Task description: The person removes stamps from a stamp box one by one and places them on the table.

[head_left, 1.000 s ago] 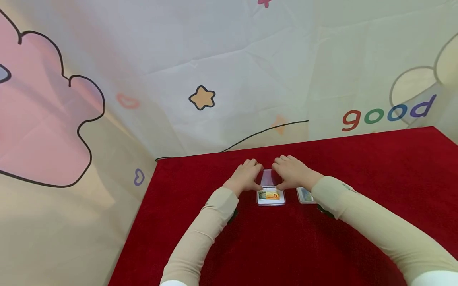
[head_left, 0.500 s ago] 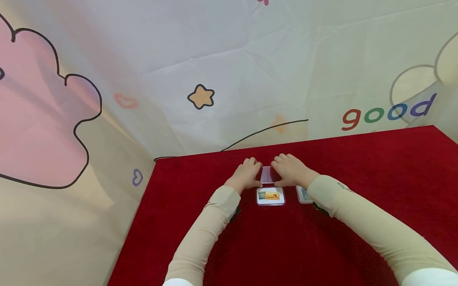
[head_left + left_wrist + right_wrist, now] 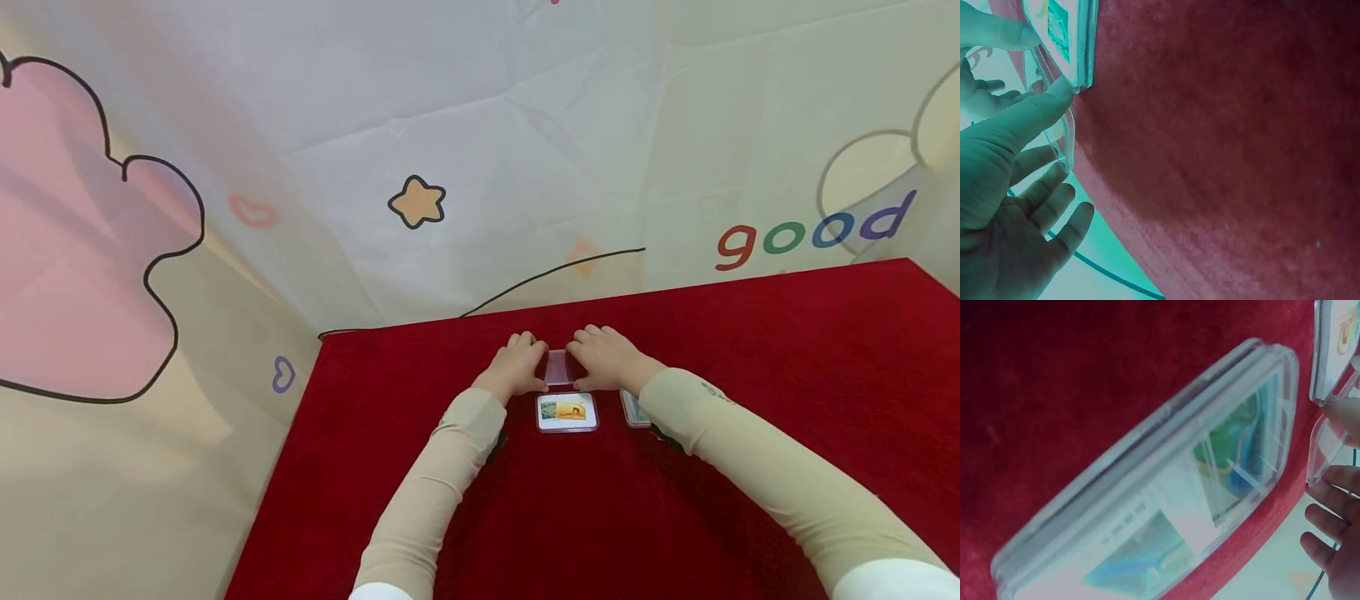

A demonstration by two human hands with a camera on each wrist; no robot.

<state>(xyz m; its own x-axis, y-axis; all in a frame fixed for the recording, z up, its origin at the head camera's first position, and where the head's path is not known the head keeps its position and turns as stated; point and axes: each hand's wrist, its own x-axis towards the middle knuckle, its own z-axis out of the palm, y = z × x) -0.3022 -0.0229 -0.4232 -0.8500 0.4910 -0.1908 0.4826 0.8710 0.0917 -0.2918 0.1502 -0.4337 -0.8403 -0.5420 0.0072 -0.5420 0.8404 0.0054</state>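
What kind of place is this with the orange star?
Maybe a playroom or small filming corner: a creased backdrop with a cartoon star and the word "good" rises behind a red tabletop.

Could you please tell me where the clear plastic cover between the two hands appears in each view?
Head: the clear cover is right of and below centre, between the left hand and right hand.
Left wrist: upper left.
Right wrist: at the right edge, about mid-height.
Shared landmark: the white picture case, next to the cover in all three.
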